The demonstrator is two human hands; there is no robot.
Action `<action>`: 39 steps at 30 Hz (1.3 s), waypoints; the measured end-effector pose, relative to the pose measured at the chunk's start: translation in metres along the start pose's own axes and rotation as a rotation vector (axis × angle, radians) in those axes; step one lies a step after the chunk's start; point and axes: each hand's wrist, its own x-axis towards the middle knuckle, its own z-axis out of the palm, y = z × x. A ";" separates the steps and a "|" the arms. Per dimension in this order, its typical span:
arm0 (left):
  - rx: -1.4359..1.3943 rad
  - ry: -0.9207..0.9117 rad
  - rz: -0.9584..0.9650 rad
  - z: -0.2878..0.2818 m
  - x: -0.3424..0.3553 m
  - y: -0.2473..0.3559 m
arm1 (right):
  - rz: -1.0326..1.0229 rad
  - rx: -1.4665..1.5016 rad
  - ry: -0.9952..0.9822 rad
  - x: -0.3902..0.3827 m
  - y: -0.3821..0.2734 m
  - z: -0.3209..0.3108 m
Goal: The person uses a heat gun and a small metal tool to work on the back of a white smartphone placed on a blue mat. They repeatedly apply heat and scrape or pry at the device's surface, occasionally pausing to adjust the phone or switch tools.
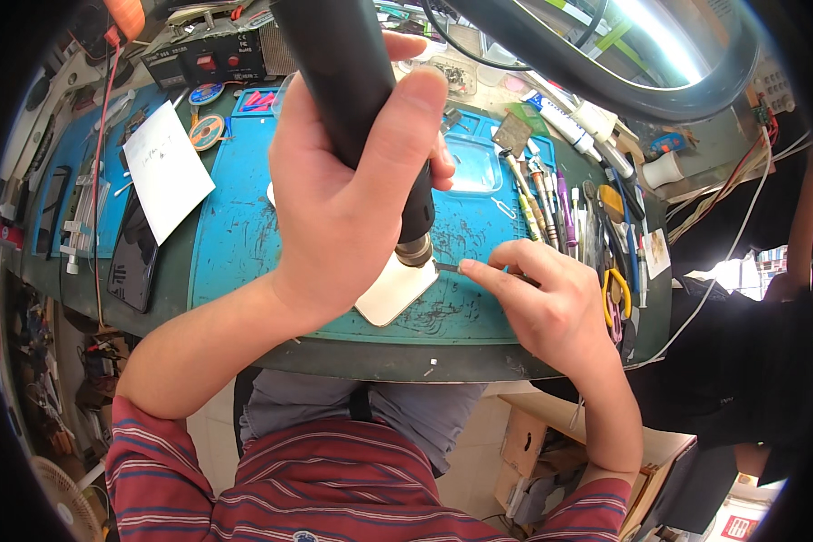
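My left hand (352,190) is wrapped round the thick black handle of a hot air gun (334,72). The gun's metal nozzle (415,250) points down at a white, round-cornered phone (396,294) lying on the blue work mat (244,244). My left hand and the gun hide the phone's far part. Between the fingers of my right hand (546,303) is a thin dark pry tool (449,267). Its tip reaches the phone's right edge beside the nozzle; whether it is under the edge I cannot tell.
Tweezers, brushes and yellow-handled pliers (616,296) line the right side. A white card (167,172) overlaps a dark phone (134,262) on the left. A ring lamp (696,90) hangs over the back right, and a power unit (208,61) stands at the back left. Someone in black is at the right.
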 end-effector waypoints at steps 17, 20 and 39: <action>0.020 0.007 -0.007 0.003 -0.002 -0.001 | 0.020 0.141 -0.020 0.004 0.006 0.001; 0.026 0.006 -0.007 0.004 -0.002 -0.002 | 0.012 0.126 -0.017 0.002 0.008 0.003; 0.023 0.016 -0.023 0.006 -0.002 0.000 | 0.000 0.182 -0.037 0.003 0.014 0.003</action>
